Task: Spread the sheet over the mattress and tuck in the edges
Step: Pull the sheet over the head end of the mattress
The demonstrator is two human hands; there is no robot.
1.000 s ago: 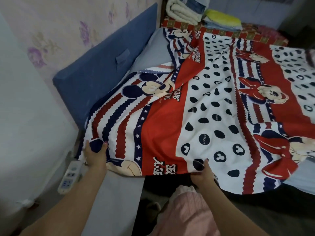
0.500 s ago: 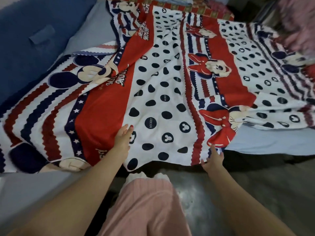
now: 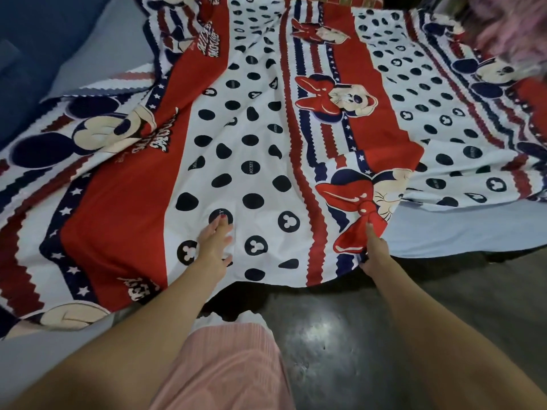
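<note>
A red, white and navy cartoon-print sheet (image 3: 266, 137) lies rumpled across the pale blue mattress (image 3: 461, 229). Its near edge hangs over the mattress side towards me. My left hand (image 3: 214, 244) rests flat on the white dotted band, fingers spread, holding nothing. My right hand (image 3: 374, 250) pinches the sheet's near edge at a red bow print. Bare mattress shows at the near right and at the far left.
A dark blue headboard cushion (image 3: 26, 54) stands along the left. The dark glossy floor (image 3: 340, 335) lies below the bed's near side, where my pink trouser leg (image 3: 225, 368) stands. A pink fluffy item (image 3: 515, 25) sits at the far right corner.
My view has shifted right along the bed. My left hand let go of the sheet's corner and now lies flat on the dotted band; my right hand moved right and took the edge at the bow.
</note>
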